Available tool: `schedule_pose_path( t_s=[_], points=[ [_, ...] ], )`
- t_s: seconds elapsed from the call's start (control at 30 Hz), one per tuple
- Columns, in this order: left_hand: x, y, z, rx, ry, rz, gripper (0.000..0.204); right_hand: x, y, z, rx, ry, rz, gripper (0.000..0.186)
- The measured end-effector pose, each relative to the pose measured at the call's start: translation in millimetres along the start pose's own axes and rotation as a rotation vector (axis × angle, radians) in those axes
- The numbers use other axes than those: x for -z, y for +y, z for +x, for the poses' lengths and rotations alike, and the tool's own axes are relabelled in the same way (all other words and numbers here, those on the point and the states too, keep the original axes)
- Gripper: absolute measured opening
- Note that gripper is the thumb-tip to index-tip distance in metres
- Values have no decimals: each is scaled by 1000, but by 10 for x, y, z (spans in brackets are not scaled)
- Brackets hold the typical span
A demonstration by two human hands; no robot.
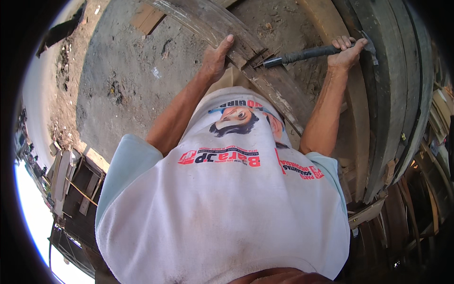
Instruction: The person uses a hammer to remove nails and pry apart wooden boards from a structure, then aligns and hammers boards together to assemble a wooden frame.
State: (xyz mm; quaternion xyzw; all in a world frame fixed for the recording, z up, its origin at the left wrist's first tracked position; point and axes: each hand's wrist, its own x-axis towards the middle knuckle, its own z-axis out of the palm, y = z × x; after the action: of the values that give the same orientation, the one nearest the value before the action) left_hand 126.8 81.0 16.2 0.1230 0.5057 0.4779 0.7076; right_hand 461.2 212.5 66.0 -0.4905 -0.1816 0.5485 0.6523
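My left hand point(216, 59) grips the edge of a worn wooden board point(208, 23), its thumb on the side and the other fingers mostly hidden. My right hand point(346, 53) is wrapped around a tool with a dark shaft point(307, 54). The shaft's shiny metal tip points left, close to the end of the board, where it meets another plank point(279, 87); I cannot tell whether it touches. Past my right hand a flat greyish part point(370, 47) of the tool shows, too unclear to name. The lower plank slants down toward my right forearm.
Long curved-looking dark planks point(392, 94) stand along the right side. A short brown wood piece point(147, 19) lies on the grey dirt ground point(123, 71) at upper left. Stacked scrap timber point(85, 189) is at lower left, and more wood point(402, 217) at lower right.
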Motion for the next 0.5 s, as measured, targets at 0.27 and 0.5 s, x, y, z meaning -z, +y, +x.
schedule_pose_path(
  t_s=[0.27, 0.5],
  points=[
    [164, -172, 55, -95, 3, 272, 69, -232, -136, -89, 62, -274, 60, 52],
    [62, -98, 43, -189, 98, 335, 72, -444, -229, -330, 116, 81, -174, 43]
  ],
)
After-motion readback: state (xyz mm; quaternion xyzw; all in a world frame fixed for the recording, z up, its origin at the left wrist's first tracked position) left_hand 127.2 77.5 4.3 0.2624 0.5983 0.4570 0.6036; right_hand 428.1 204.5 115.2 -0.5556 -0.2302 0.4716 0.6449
